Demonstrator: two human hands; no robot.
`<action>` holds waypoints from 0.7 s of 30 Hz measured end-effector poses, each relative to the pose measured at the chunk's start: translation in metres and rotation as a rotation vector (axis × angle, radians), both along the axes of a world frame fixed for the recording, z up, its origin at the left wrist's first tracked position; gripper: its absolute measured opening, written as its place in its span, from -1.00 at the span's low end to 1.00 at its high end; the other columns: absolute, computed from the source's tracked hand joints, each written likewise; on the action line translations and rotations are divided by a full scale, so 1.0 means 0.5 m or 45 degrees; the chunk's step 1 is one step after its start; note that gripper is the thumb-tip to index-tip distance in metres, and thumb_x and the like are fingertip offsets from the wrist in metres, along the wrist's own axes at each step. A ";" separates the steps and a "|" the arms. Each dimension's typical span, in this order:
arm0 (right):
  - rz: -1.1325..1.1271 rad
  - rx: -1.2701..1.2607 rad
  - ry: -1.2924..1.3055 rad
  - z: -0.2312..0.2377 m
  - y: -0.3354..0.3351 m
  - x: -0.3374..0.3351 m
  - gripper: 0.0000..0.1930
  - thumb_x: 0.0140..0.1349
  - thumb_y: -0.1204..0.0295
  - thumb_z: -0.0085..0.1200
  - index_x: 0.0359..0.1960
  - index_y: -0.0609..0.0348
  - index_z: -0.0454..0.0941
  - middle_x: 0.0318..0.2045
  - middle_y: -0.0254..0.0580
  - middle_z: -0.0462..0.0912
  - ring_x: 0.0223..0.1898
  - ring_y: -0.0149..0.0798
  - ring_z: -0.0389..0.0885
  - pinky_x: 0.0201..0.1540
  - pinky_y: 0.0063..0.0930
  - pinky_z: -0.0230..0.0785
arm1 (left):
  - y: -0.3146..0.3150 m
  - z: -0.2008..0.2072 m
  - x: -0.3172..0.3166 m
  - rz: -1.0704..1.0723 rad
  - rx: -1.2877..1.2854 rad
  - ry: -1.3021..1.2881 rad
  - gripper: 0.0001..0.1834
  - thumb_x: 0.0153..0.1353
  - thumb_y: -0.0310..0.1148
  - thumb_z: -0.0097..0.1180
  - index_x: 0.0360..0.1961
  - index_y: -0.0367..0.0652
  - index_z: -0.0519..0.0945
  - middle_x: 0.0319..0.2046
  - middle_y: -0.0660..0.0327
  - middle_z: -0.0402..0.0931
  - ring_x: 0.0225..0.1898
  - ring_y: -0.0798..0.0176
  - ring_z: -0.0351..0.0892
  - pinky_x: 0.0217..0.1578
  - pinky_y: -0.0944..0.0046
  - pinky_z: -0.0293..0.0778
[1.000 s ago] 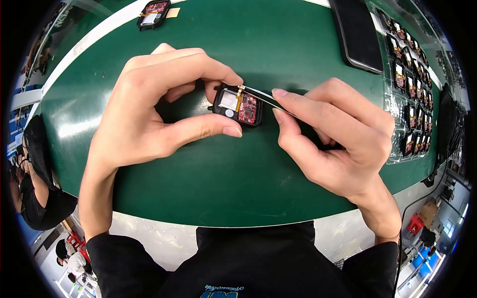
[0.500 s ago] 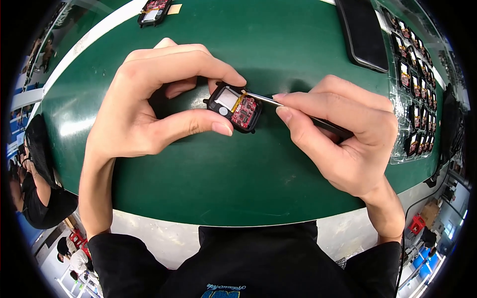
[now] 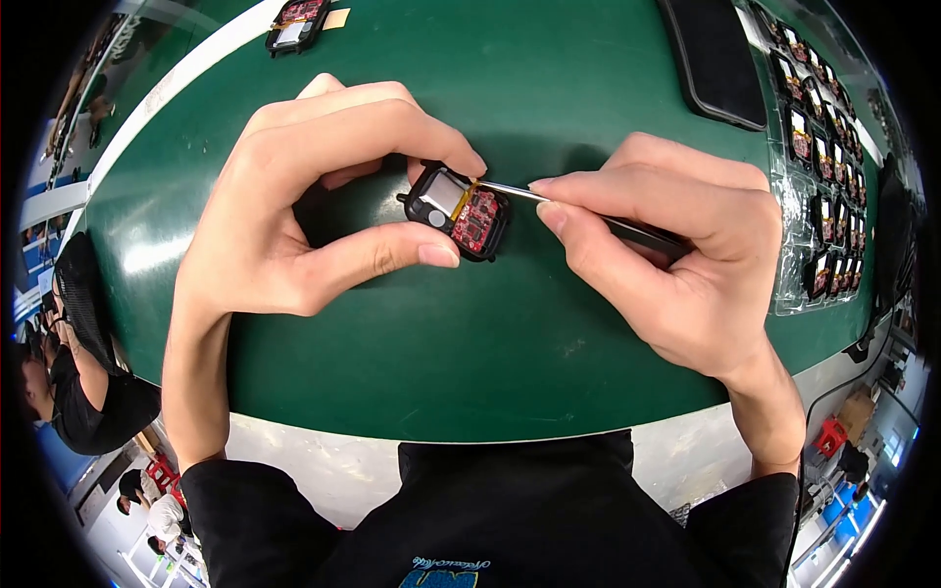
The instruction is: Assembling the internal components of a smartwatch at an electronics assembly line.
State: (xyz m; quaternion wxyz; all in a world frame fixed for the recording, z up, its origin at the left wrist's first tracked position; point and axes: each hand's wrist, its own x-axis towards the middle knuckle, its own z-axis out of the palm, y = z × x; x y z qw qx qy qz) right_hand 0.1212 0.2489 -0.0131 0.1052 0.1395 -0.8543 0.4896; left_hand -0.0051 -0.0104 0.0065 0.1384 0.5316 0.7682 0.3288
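Movement: Since one second ago, the black case [image 3: 417,203] is turning more clockwise, and our tweezers [image 3: 515,191] are lying flatter.
Inside the case: We are finding the red board [image 3: 478,223], white block [image 3: 442,192] and yellow strip [image 3: 465,202] already sitting there, the case being open.
Strip end: Our tweezers are reaching its upper end, so we are judging this spot unfinished; what else is remaining, we cannot tell.
Left grip: Our left hand [image 3: 270,211] is pinching the case by its edges.
Right grip: Our right hand [image 3: 691,250] is pinching the tweezers; whether their tips are pressing together, we cannot tell.
Case position: It is sitting within the left grip, left of the right grip, over the green tabletop [image 3: 549,343].
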 end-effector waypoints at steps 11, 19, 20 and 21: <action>0.010 -0.007 0.040 -0.006 0.000 0.001 -0.81 0.17 0.72 0.43 -0.18 0.31 0.89 -0.56 -0.27 0.67 -0.61 -0.51 0.47 -0.56 -0.56 0.13 | 0.001 -0.006 -0.001 -0.028 0.043 0.027 -0.40 0.01 -0.02 0.67 -0.05 -0.25 0.82 -0.23 0.17 0.77 -0.35 0.26 0.49 -0.24 0.25 0.28; -0.011 0.032 0.073 -0.005 -0.003 0.008 -0.82 0.16 0.71 0.44 -0.19 0.31 0.90 -0.57 -0.30 0.66 -0.64 -0.54 0.42 -0.60 -0.54 0.06 | -0.003 -0.010 0.000 -0.016 0.047 0.035 -0.43 -0.01 -0.08 0.69 -0.05 -0.21 0.82 -0.26 0.21 0.74 -0.36 0.27 0.48 -0.24 0.25 0.26; -0.014 0.037 0.078 -0.005 -0.003 0.009 -0.82 0.16 0.71 0.44 -0.19 0.31 0.90 -0.57 -0.30 0.66 -0.64 -0.54 0.42 -0.60 -0.54 0.06 | -0.001 -0.009 0.000 -0.019 0.051 0.039 -0.43 -0.01 -0.08 0.69 -0.05 -0.21 0.82 -0.26 0.21 0.74 -0.36 0.27 0.48 -0.24 0.25 0.26; -0.009 0.050 0.097 -0.007 -0.002 0.007 -0.82 0.16 0.71 0.44 -0.19 0.30 0.90 -0.57 -0.31 0.66 -0.64 -0.54 0.42 -0.59 -0.55 0.06 | 0.000 -0.008 -0.001 -0.017 0.051 0.025 -0.43 -0.02 -0.10 0.69 -0.04 -0.20 0.82 -0.25 0.22 0.74 -0.36 0.28 0.48 -0.23 0.25 0.25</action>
